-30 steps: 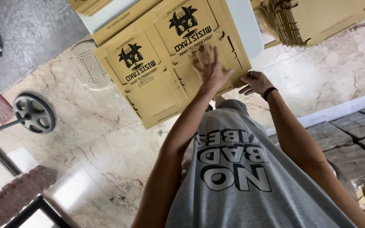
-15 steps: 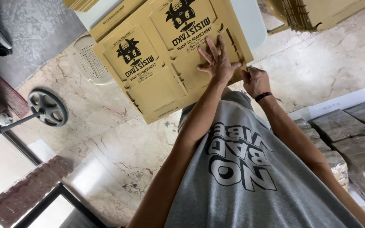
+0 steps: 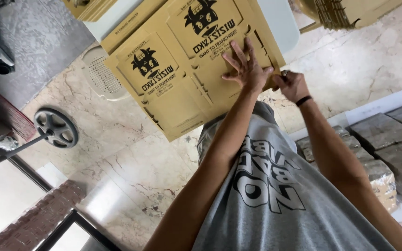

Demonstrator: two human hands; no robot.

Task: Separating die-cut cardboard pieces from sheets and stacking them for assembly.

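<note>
Marble-patterned floor (image 3: 117,153), pale with brown veining, fills the background; a white table (image 3: 280,23) stands over it and carries the work. The view looks straight down past a grey printed shirt (image 3: 280,200).

On the table's near edge lies a flat die-cut cardboard box blank (image 3: 182,79), tan, with black printed emblems and cut slots and tabs showing. Roughly half of it overhangs the near edge above the floor. More tan cardboard sits at the table's far left corner (image 3: 87,7), and a further stack of cardboard (image 3: 345,11) is off beyond the table's right side.

Left hand (image 3: 244,67): flat, fingers spread, palm pressing down on the blank near its right edge. It grasps nothing. Right hand (image 3: 290,84): curled at the blank's right edge, fingers pinching what appears to be a flap or tab there; a dark band is on the wrist.

Handling assessment: the blank looks light, thin and moderately stiff, likely to bend along its scored lines and to tear at the narrow tabs if forced. Best taken by the broad panels or outer edges, not the slotted tabs.

Also present: a round wheeled base (image 3: 56,128) on the floor at left, a perforated cream object (image 3: 99,74) under the table edge, and wrapped grey blocks (image 3: 387,139) at right.
</note>
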